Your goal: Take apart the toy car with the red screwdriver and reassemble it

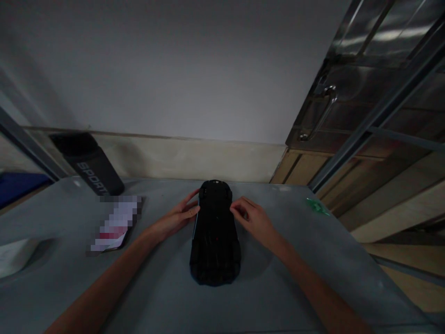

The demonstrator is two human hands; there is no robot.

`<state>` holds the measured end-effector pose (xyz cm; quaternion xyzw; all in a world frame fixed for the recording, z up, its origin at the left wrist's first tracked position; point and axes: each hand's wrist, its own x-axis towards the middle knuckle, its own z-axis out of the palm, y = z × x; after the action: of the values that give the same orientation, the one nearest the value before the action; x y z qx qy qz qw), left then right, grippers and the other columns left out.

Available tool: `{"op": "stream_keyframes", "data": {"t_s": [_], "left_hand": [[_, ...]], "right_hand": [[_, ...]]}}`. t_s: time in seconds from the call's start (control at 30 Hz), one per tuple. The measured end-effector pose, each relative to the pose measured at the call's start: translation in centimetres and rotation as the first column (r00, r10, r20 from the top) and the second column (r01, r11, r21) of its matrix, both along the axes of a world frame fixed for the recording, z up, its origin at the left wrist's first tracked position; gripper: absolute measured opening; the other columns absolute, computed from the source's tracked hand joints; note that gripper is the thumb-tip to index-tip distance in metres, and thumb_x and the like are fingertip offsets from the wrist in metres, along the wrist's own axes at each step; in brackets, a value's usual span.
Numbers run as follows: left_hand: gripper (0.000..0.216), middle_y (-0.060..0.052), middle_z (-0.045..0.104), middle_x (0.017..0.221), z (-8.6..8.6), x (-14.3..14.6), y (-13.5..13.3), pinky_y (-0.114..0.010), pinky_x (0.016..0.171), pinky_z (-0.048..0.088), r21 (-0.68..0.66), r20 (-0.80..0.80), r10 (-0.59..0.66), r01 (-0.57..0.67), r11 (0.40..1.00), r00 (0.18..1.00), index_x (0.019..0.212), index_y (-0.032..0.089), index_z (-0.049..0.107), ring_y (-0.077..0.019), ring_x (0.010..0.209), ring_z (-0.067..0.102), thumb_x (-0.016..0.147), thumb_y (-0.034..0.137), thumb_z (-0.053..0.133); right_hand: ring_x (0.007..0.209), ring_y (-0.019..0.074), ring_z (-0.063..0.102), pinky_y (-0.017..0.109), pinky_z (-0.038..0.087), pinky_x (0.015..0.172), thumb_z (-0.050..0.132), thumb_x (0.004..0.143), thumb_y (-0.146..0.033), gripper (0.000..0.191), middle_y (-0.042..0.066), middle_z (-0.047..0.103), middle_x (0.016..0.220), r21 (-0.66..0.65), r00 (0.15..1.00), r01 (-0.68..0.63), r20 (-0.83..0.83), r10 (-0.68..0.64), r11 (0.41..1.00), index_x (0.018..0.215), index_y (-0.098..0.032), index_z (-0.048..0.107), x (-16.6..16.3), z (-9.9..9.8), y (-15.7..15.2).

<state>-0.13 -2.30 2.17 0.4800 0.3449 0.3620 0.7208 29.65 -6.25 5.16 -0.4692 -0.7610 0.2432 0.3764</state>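
Observation:
A toy car (216, 227) lies upside down on the grey table, its black underside facing up and a tiny red spot showing on it. My left hand (179, 214) grips the car's left side near the far end, with its thumb along the edge and some fingertips hidden behind the car. At the opposite side, my right hand (249, 214) is closed in a pinch, thumb against forefinger, right by the car's edge. Whatever the pinch may hold is too small or hidden to make out.
A dark bottle (92, 164) marked SPORT stands at the back left, beside a blurred-out phone-like item (118, 225). A white object (15, 257) sits at the left edge. Green plastic pieces (317, 206) lie to the right. A wall (181, 83) rises behind the table (167, 287).

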Motion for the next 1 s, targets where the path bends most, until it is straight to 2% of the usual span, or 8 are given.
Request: {"op": "stream_keyframes", "data": {"t_s": [0.1, 0.23, 0.5, 0.63, 0.77, 0.9, 1.0], "left_hand": [[0.082, -0.005, 0.062, 0.168, -0.3, -0.1, 0.1, -0.046, 0.130, 0.040, 0.011, 0.008, -0.009, 0.009, 1.000, 1.000, 0.172, 0.041, 0.043, -0.0333, 0.159, 0.053, 0.099, 0.034, 0.080], [0.083, -0.005, 0.059, 0.171, -0.5, -0.2, 0.2, -0.047, 0.132, 0.038, 0.006, 0.005, -0.007, 0.007, 1.000, 1.000, 0.172, 0.041, 0.042, -0.0328, 0.161, 0.051, 0.099, 0.034, 0.080], [0.090, -0.010, 0.053, 0.176, -0.7, -0.1, 0.4, -0.052, 0.134, 0.037, 0.012, 0.032, -0.028, 0.027, 1.000, 0.999, 0.174, 0.039, 0.039, -0.0328, 0.159, 0.053, 0.096, 0.037, 0.083], [0.087, -0.008, 0.060, 0.170, -0.9, -0.1, 0.4, -0.049, 0.131, 0.040, 0.014, 0.024, -0.001, 0.000, 1.000, 1.000, 0.173, 0.039, 0.041, -0.0326, 0.157, 0.056, 0.096, 0.036, 0.083], [0.081, -0.004, 0.070, 0.159, -0.7, 0.0, 0.3, -0.045, 0.128, 0.042, 0.014, 0.016, -0.002, 0.002, 1.000, 1.000, 0.172, 0.040, 0.044, -0.0308, 0.156, 0.057, 0.099, 0.031, 0.078], [0.083, -0.006, 0.062, 0.169, -0.4, -0.1, 0.1, -0.049, 0.132, 0.039, 0.021, 0.024, -0.022, 0.022, 1.000, 0.999, 0.173, 0.041, 0.041, -0.0308, 0.157, 0.056, 0.099, 0.034, 0.079], [0.086, -0.008, 0.057, 0.173, -0.3, -0.2, 0.1, -0.052, 0.134, 0.036, 0.029, 0.024, -0.042, 0.041, 0.999, 0.999, 0.175, 0.041, 0.037, -0.0316, 0.159, 0.054, 0.100, 0.036, 0.079]], "right_hand": [[0.078, 0.0219, 0.065, 0.037, 0.053, 0.076, 0.063, 0.104, -0.044, 0.020, 0.003, 0.073, 0.088, -0.067, 0.998, -0.054, -0.038, 0.052, 0.996, 0.093, -0.028, 0.070, 0.4, 0.4, 0.2], [0.074, 0.0203, 0.064, 0.034, 0.050, 0.069, 0.065, 0.100, -0.044, 0.020, 0.002, 0.073, 0.084, -0.133, 0.996, -0.092, -0.033, 0.088, 0.987, 0.092, -0.027, 0.071, 1.1, 0.8, 0.4], [0.073, 0.0196, 0.062, 0.034, 0.049, 0.070, 0.065, 0.098, -0.040, 0.016, 0.001, 0.072, 0.082, -0.131, 0.996, -0.092, -0.004, 0.093, 0.987, 0.090, -0.027, 0.071, 1.3, 0.9, 0.1], [0.072, 0.0197, 0.061, 0.035, 0.049, 0.070, 0.066, 0.098, -0.039, 0.015, 0.001, 0.070, 0.081, -0.122, 0.995, -0.101, 0.000, 0.102, 0.987, 0.088, -0.027, 0.069, 1.2, 1.4, -0.1], [0.073, 0.0203, 0.062, 0.035, 0.049, 0.070, 0.068, 0.098, -0.047, 0.021, 0.001, 0.069, 0.080, -0.198, 0.994, -0.106, -0.052, 0.098, 0.974, 0.089, -0.027, 0.067, 1.0, 1.1, -0.1], [0.073, 0.0199, 0.062, 0.035, 0.049, 0.070, 0.072, 0.094, -0.061, 0.034, -0.001, 0.066, 0.080, -0.281, 0.981, -0.112, -0.186, 0.060, 0.953, 0.099, -0.028, 0.064, 0.6, 0.0, 0.2], [0.068, 0.0189, 0.057, 0.035, 0.047, 0.067, 0.070, 0.094, -0.068, 0.041, -0.002, 0.060, 0.076, -0.314, 0.968, -0.112, -0.248, 0.032, 0.943, 0.100, -0.028, 0.062, 0.3, -0.5, 0.4]]}}
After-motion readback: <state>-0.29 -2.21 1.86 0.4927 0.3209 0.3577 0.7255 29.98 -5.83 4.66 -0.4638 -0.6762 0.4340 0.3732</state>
